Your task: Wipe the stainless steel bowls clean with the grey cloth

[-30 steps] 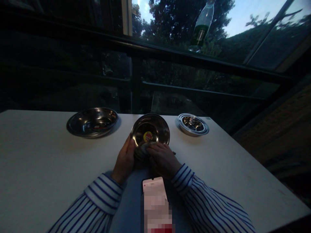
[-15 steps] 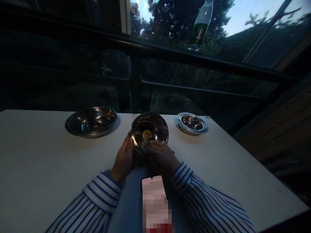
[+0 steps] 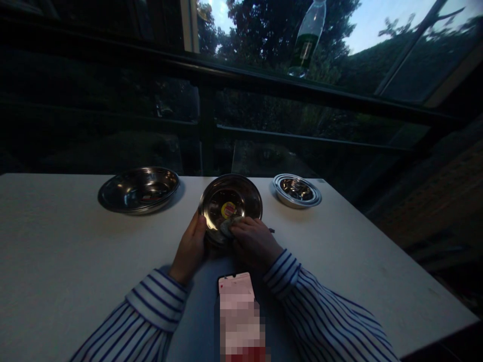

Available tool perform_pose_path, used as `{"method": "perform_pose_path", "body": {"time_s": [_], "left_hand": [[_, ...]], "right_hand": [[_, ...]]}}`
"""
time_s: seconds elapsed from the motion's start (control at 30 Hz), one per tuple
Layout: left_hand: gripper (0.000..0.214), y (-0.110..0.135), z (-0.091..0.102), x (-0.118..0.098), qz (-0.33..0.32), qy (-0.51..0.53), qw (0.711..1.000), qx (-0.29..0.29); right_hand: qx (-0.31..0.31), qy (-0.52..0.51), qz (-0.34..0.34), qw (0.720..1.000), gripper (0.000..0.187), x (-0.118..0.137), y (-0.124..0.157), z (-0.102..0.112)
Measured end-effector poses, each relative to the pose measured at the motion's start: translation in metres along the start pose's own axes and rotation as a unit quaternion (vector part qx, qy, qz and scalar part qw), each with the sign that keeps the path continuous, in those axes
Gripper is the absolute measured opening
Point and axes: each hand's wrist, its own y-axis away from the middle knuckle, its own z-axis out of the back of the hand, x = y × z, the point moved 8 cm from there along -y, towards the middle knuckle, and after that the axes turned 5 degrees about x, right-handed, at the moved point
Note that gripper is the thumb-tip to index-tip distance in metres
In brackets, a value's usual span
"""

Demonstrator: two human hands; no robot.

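Hands at a steel bowl on a white table (image 3: 56,251), seen from the head camera in dim light. The left hand (image 3: 188,249) is half open and cupped, its fingers laid along the outer near-left wall of the middle bowl (image 3: 243,193) and steadying it. The right hand (image 3: 254,244) has its fingers curled down over a small pale cloth (image 3: 228,227), pressing it against the near inner wall of that bowl. The middle bowl stands near the far edge of the table, between the two other bowls, and is tipped toward the person so that its inside faces the camera. A round yellow-and-red sticker (image 3: 228,209) lies at its bottom, just beyond the cloth.

To the left, well apart from the hands, stands a wider shallow bowl (image 3: 138,190); its bottom shows only dark reflections, and whether it holds anything cannot be told. To the right stands a smaller ringed bowl (image 3: 297,191), likewise unclear inside. Both wrists wear striped sleeves (image 3: 158,306). A phone (image 3: 236,284) lies on the near side, between the forearms. A bottle (image 3: 306,40) stands on the far window rail.
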Motion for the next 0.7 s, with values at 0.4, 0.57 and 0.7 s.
{"method": "perform_pose_path", "body": {"time_s": [0.4,0.57,0.7], "left_hand": [[0.057,0.003,-0.019,0.004,0.017,0.057,0.995,0.083],[0.055,0.001,-0.006,0.004,0.012,0.033,0.999,0.033],[0.055,0.002,-0.016,0.006,0.016,0.060,0.995,0.073]], "right_hand": [[-0.068,-0.026,0.074,0.995,0.040,0.018,-0.007,0.004],[0.008,-0.005,0.064,0.998,0.035,0.014,0.000,-0.005],[-0.038,0.017,0.064,0.997,0.042,0.016,-0.004,-0.002]]}}
